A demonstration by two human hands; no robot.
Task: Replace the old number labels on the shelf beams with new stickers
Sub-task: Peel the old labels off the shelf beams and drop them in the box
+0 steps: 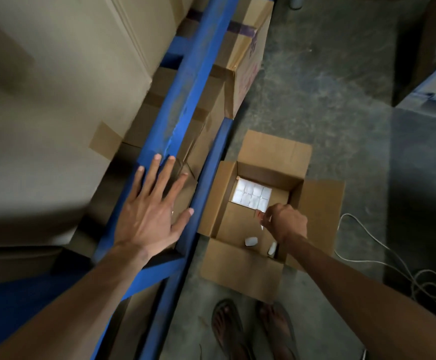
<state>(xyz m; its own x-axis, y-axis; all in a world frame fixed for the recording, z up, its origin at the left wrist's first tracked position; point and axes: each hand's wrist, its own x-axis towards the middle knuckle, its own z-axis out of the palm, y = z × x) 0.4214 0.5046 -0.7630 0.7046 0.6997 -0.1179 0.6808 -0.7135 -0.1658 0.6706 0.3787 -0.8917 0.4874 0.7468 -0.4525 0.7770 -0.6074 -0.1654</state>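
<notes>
On grey concrete floor (328,87) beside blue metal shelf beam (185,105): open brown cardboard box (318,203) holds white sticker sheet (252,194), just beyond right hand (284,222), fingers pinched on white scrap; left hand (154,211) splayed flat on beam.

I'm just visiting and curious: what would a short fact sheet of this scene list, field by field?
Place: concrete floor beside blue shelf beam
Left hand: flat and open, over the beam
Right hand: pinching a small white piece over the open cardboard box
In box: white sticker sheet, loose white scraps
Nearby: pale cable, sandalled feet
</notes>
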